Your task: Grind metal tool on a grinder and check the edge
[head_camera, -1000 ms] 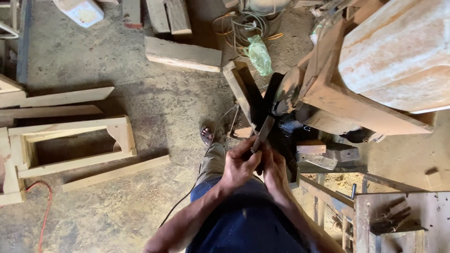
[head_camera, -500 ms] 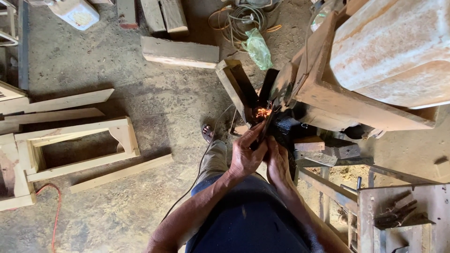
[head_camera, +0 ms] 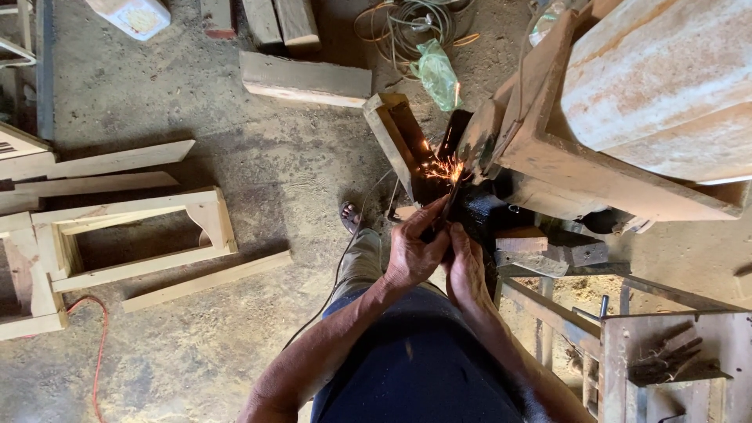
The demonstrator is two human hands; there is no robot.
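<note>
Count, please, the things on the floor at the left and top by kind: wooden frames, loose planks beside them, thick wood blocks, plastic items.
Wooden frames: 1, pale, rectangular
Loose planks: 3, one above the frame, one under that, one below the frame
Thick wood blocks: 1
Plastic items: 2, white container, green bag
Total: 7

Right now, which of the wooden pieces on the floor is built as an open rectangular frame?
The pale wooden frame at the left, far from both hands. Its middle is hollow, showing floor through it. The loose plank beside it and the thick block are solid pieces.
</note>
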